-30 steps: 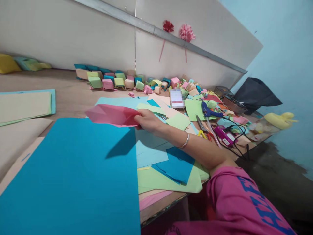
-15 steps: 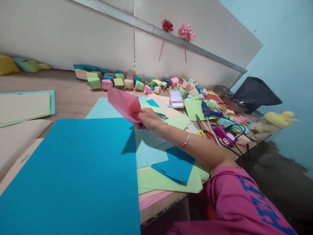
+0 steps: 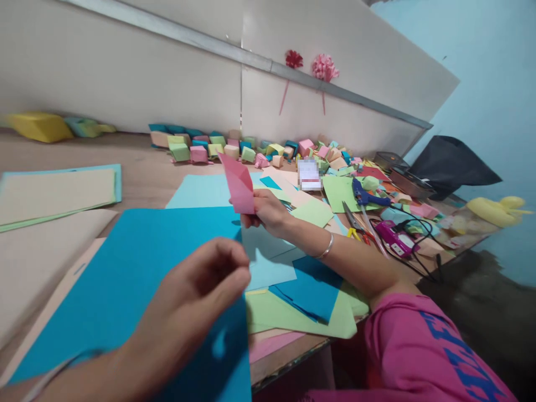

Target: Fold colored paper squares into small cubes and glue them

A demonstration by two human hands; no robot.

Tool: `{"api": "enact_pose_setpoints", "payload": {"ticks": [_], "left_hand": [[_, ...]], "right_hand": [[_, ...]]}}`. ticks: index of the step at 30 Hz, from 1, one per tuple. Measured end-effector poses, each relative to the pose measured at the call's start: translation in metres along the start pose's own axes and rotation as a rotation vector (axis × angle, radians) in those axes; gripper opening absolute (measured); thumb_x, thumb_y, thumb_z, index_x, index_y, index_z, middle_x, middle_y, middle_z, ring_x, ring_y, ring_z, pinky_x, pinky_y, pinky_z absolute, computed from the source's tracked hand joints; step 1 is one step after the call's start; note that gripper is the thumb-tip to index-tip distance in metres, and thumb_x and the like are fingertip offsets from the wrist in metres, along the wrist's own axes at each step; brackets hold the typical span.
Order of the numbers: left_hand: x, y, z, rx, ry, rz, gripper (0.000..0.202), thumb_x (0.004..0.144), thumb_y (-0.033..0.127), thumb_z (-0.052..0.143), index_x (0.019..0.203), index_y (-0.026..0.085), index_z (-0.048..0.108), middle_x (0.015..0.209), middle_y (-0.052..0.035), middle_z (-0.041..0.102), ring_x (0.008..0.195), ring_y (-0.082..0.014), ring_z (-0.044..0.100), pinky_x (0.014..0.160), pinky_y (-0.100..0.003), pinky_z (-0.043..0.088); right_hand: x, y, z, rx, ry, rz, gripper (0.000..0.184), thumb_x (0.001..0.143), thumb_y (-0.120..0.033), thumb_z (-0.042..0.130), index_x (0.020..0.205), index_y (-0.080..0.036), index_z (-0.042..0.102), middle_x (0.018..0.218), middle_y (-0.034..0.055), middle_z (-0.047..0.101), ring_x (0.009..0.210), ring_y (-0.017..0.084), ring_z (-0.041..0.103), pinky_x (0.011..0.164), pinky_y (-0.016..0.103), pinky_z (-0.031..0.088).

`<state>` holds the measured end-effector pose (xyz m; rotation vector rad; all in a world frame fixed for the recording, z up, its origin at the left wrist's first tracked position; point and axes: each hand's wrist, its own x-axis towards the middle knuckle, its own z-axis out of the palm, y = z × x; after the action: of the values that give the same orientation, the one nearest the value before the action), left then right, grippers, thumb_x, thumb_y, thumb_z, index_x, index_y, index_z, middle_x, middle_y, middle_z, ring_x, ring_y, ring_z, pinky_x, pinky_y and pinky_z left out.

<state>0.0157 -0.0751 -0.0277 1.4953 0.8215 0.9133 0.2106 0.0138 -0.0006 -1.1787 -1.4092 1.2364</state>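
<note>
Pink paper [image 3: 239, 187] is held up near the centre of the frame, above the upper right corner of a large blue sheet [image 3: 125, 251]. The right hand [image 3: 268, 212] has its fingers closed in a pinch on the lower right edge of this paper. The left hand [image 3: 196, 296], at the lower centre, is half curled, with a gap between thumb and fingers; it seems to hold nothing and is apart from the paper. The step in hand appears to be handling the paper in the air; a two-handed grip would call for the left fingers to reach its free edge.
</note>
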Motion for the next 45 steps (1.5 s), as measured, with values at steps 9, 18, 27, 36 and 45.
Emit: {"api": "enact_pose_setpoints", "payload": {"ticks": [9, 18, 27, 36, 45], "left_hand": [[0.074, 0.012, -0.009, -0.089, -0.119, 0.082, 0.035, 0.071, 0.031, 0.076, 0.098, 0.016, 0.060, 0.084, -0.0059, 0.067, 0.085, -0.0222, 0.064, 0.069, -0.031, 0.052], [0.085, 0.005, -0.024, -0.144, -0.185, 0.108, 0.028, 0.071, 0.032, 0.079, 0.089, 0.014, 0.067, 0.083, -0.0074, 0.071, 0.082, -0.0218, 0.064, 0.071, -0.031, 0.049], [0.085, -0.008, -0.026, -0.154, -0.080, 0.046, 0.028, 0.068, 0.034, 0.079, 0.083, 0.015, 0.066, 0.072, -0.0007, 0.063, 0.061, -0.0109, 0.049, 0.056, -0.023, 0.037], [0.084, -0.001, -0.023, -0.145, -0.020, 0.039, 0.037, 0.064, 0.039, 0.081, 0.088, 0.015, 0.067, 0.079, -0.0034, 0.066, 0.067, -0.0141, 0.053, 0.058, -0.024, 0.040], [0.084, -0.001, -0.024, -0.135, -0.011, 0.011, 0.027, 0.061, 0.032, 0.080, 0.076, 0.015, 0.066, 0.075, -0.0012, 0.066, 0.068, -0.0142, 0.054, 0.062, -0.025, 0.042]], "right_hand": [[-0.016, -0.007, 0.012, 0.027, -0.214, -0.035, 0.012, 0.082, -0.024, 0.046, 0.072, -0.020, 0.049, 0.037, -0.0071, 0.051, 0.030, 0.008, 0.040, 0.031, 0.018, 0.026], [-0.018, -0.014, 0.009, -0.123, -0.231, 0.049, 0.024, 0.085, -0.028, 0.046, 0.107, -0.019, 0.051, 0.038, -0.0106, 0.048, 0.032, 0.009, 0.038, 0.035, 0.019, 0.023], [-0.019, -0.016, 0.010, -0.151, -0.071, -0.016, 0.064, 0.071, -0.015, 0.039, 0.134, -0.013, 0.047, 0.038, -0.0100, 0.043, 0.039, 0.011, 0.037, 0.042, 0.021, 0.029], [-0.018, -0.011, 0.010, -0.089, -0.036, -0.037, 0.087, 0.070, -0.019, 0.052, 0.151, -0.013, 0.022, 0.047, -0.0106, 0.047, 0.046, 0.011, 0.042, 0.046, 0.022, 0.032], [-0.018, -0.003, 0.011, -0.034, -0.109, -0.039, 0.091, 0.069, -0.018, 0.055, 0.152, -0.014, 0.017, 0.046, -0.0126, 0.044, 0.044, 0.010, 0.040, 0.046, 0.022, 0.031]]}}
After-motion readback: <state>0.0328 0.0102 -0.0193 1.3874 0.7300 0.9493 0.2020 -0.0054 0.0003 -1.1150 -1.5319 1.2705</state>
